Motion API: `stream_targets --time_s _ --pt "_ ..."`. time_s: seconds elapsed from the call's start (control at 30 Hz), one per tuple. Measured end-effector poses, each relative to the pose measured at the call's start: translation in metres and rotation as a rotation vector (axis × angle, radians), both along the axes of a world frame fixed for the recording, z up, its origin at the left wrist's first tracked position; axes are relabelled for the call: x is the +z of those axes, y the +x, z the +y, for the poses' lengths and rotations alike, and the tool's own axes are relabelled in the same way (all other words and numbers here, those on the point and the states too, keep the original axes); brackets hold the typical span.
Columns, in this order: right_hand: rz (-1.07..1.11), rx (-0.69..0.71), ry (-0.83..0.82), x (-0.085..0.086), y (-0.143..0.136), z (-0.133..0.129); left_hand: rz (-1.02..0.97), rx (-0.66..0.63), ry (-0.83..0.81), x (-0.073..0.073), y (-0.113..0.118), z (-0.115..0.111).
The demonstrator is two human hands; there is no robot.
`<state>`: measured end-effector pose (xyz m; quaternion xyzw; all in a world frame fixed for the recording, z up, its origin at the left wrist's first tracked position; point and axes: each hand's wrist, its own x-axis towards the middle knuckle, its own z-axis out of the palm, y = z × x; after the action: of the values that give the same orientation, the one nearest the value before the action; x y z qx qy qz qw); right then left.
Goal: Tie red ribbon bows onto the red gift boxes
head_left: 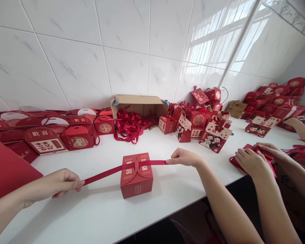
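A red gift box (pixel 136 183) with gold lettering and rounded top flaps sits in front of me on the white table. A dark red ribbon (pixel 104 174) runs through slots in the top of the box and sticks out on both sides. My left hand (pixel 67 183) pinches the ribbon's left end, out to the left of the box. On the other side, my right hand (pixel 184 158) pinches the short right end just beyond the box edge. Both ends look stretched taut, and neither hand touches the box.
Rows of red boxes (pixel 77 137) line the wall at left. Behind, a cardboard carton (pixel 139 100) spills a heap of red ribbons (pixel 130 123). Decorated boxes (pixel 215 137) stand to its right. A co-worker's hands (pixel 254 161) handle a red box at right; further hands show beyond.
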<state>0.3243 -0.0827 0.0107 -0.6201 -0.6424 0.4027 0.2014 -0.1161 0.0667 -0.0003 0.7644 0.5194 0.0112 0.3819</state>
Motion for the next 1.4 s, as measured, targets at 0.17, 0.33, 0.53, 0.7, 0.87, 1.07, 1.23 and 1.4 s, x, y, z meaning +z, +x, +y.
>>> stream_targets --time_s 0.17,0.33,0.53,0.7,0.87,1.07,1.23,1.4 --pt "0.035 -0.008 -0.013 -0.002 -0.001 -0.001 -0.016 -0.044 -0.190 0.003 0.006 0.000" --pt "0.044 -0.009 -0.017 -0.005 -0.001 -0.001 -0.016 -0.054 -0.191 0.008 0.012 -0.006" --pt "0.050 -0.024 -0.042 -0.015 -0.002 0.000 -0.015 -0.064 -0.172 0.009 0.018 -0.015" --pt "0.063 -0.030 -0.052 -0.021 -0.005 0.000 -0.004 -0.044 -0.129 0.011 0.025 -0.022" --pt "0.097 -0.018 -0.053 -0.023 -0.008 -0.001 0.021 -0.040 -0.116 0.012 0.031 -0.026" --pt "0.277 -0.041 -0.027 -0.017 -0.003 -0.007 -0.089 0.001 -0.195 0.027 0.014 -0.024" --pt "0.566 -0.028 -0.043 -0.013 -0.005 -0.006 -0.379 0.147 -0.397 0.035 0.000 -0.024" --pt "0.967 -0.024 -0.141 -0.019 -0.010 -0.005 -0.605 0.186 -0.558 0.029 0.002 -0.029"
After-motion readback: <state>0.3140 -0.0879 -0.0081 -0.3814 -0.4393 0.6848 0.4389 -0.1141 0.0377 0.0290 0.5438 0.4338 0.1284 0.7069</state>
